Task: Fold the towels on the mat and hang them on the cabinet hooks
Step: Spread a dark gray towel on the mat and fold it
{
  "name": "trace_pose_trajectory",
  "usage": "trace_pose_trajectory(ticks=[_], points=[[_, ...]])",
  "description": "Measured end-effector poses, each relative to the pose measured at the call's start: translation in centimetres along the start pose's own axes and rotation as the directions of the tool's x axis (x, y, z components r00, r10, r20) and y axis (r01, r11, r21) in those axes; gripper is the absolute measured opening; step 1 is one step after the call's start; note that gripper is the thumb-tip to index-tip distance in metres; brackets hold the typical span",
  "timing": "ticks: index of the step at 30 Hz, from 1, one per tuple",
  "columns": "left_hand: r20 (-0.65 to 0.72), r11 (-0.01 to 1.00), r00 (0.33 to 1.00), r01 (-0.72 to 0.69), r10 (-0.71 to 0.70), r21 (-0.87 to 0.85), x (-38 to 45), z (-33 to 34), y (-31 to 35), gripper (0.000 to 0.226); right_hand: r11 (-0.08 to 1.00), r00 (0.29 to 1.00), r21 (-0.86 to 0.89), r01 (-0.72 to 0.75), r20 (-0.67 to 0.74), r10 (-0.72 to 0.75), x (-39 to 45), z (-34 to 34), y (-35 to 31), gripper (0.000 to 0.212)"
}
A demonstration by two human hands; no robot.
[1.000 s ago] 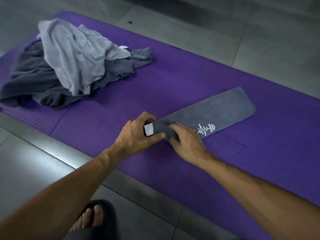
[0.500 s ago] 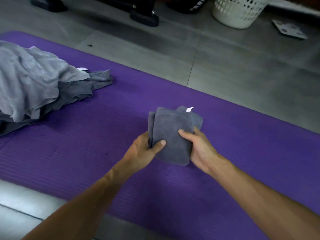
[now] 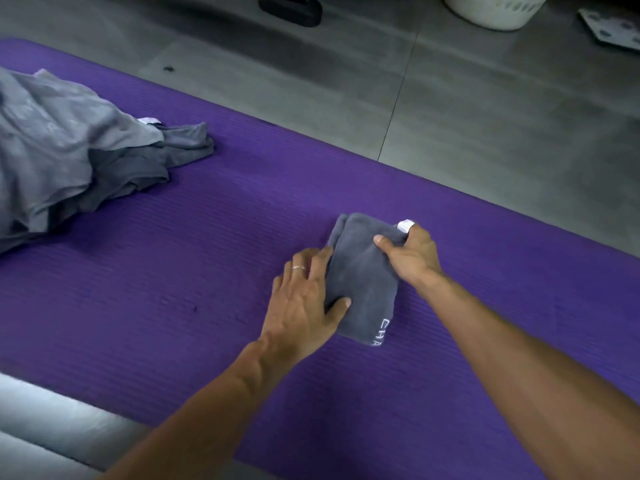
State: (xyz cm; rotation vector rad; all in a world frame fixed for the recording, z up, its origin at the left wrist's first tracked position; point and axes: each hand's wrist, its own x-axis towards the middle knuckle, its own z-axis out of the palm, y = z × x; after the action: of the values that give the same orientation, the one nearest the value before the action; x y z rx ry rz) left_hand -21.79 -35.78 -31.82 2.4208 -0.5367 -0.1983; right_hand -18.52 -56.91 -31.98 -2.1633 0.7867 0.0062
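A dark grey towel (image 3: 363, 282), folded into a small thick rectangle with white lettering at its near corner and a white tag at its far corner, lies on the purple mat (image 3: 173, 306). My left hand (image 3: 304, 303) lies flat against its left edge, thumb on top of the cloth. My right hand (image 3: 412, 254) grips the far right corner by the tag, thumb on top. A pile of loose grey towels (image 3: 69, 161) lies at the left end of the mat. No cabinet or hooks are in view.
Grey tiled floor (image 3: 485, 133) lies beyond the mat. A white laundry basket (image 3: 495, 8) stands at the top right, with a flat patterned board (image 3: 609, 29) beside it. A dark foot of some equipment (image 3: 291, 8) sits at the top centre.
The long strip of towel has been folded up into a small rectangle. It was held up off the mat half a second ago and now lies on it under both hands.
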Motion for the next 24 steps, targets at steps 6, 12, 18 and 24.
trace_pose_trajectory(ticks=[6,12,18,24], points=[[0.137,0.776,0.803,-0.596,0.580,0.209,-0.2,1.7,-1.0,0.050,0.887,0.977,-0.421,0.189,-0.013,-0.214,0.5,-0.3,0.7,0.055],[0.234,0.824,0.840,-0.534,0.490,0.190,-1.8,3.1,-2.7,0.054,0.350,0.499,-0.364,0.864,0.515,-0.697,-1.8,1.4,1.1,0.049],[0.254,0.847,0.874,-0.473,0.415,0.243,-2.4,4.1,-3.2,0.066,0.197,0.598,-0.578,0.791,0.665,-0.449,3.3,0.1,2.2,0.059],[0.267,0.851,0.884,-0.451,0.384,0.269,-2.1,4.4,-3.5,0.072,0.094,0.486,-0.576,0.812,0.578,-0.655,1.3,0.4,1.0,0.058]])
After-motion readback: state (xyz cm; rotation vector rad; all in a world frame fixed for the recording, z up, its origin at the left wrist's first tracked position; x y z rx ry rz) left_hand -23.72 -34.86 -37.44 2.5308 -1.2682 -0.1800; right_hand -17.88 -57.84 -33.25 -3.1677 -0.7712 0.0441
